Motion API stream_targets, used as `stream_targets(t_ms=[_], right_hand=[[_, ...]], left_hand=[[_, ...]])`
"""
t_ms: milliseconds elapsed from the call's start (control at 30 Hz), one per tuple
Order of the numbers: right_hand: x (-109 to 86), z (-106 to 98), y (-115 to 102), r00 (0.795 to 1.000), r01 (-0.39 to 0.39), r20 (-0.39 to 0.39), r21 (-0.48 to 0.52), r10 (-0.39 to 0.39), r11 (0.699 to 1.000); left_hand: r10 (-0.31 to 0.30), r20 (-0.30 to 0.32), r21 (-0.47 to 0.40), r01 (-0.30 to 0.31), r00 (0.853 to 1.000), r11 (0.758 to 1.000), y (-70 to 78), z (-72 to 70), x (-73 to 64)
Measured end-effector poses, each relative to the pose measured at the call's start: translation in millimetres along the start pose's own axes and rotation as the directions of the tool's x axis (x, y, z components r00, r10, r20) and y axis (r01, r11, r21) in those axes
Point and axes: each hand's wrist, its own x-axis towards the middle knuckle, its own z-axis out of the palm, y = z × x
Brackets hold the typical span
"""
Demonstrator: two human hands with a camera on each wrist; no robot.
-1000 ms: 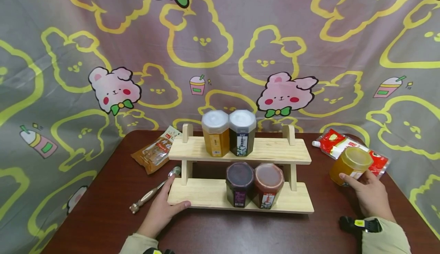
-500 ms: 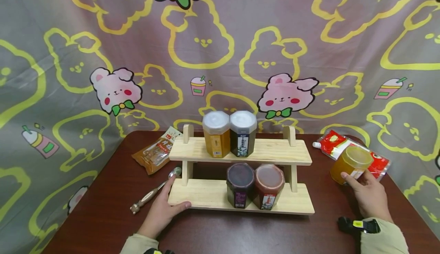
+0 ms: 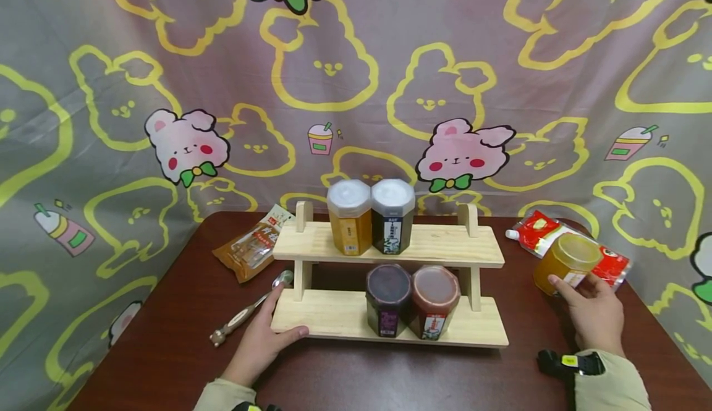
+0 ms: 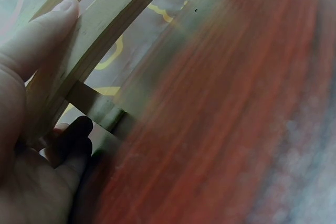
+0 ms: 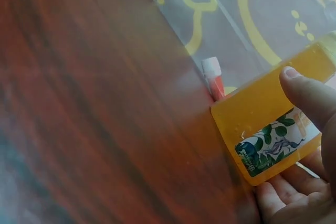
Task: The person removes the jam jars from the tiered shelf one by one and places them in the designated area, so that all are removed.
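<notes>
At the right, my right hand [image 3: 597, 315] grips a yellow jar [image 3: 563, 269] with a pale lid, thumb on the near side. The right wrist view shows that jar's orange body with a leafy label [image 5: 273, 142]. My left hand [image 3: 260, 342] holds the left end of a two-tier wooden rack [image 3: 322, 315]. Its thumb [image 4: 50, 30] lies over the board in the left wrist view, and some fingers pass beneath. On the upper tier stand an amber jar [image 3: 351, 228] and a dark jar [image 3: 392, 225]; on the lower, a purple-black jar [image 3: 387, 303] and a reddish jar [image 3: 434, 303].
A red and white spouted pouch [image 3: 542, 228] lies behind the held jar. Left of the rack are a brown snack packet [image 3: 253, 244] and a spoon [image 3: 245, 312] with an ornate handle. A patterned curtain [image 3: 356, 77] hangs behind the dark table [image 3: 434, 377].
My right hand and the yellow jar have shifted slightly up and left. The left hand stays on the rack; the other jars have not moved.
</notes>
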Motion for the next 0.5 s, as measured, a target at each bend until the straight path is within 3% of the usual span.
stream_targets(t_ms=[333,500], right_hand=[[-6.5,-6,-9,0.997,0.012,0.079,0.022,-0.013,1.0],[-12.3,-7,-15,0.998,0.005,0.057,0.072,-0.009,0.997]], left_hand=[[-0.004,0.0,-0.007,0.004,1.0,1.0,0.0,-0.1,0.6],[-0.007,0.003,-0.016,0.007,1.0,1.0,0.0,0.8,0.7]])
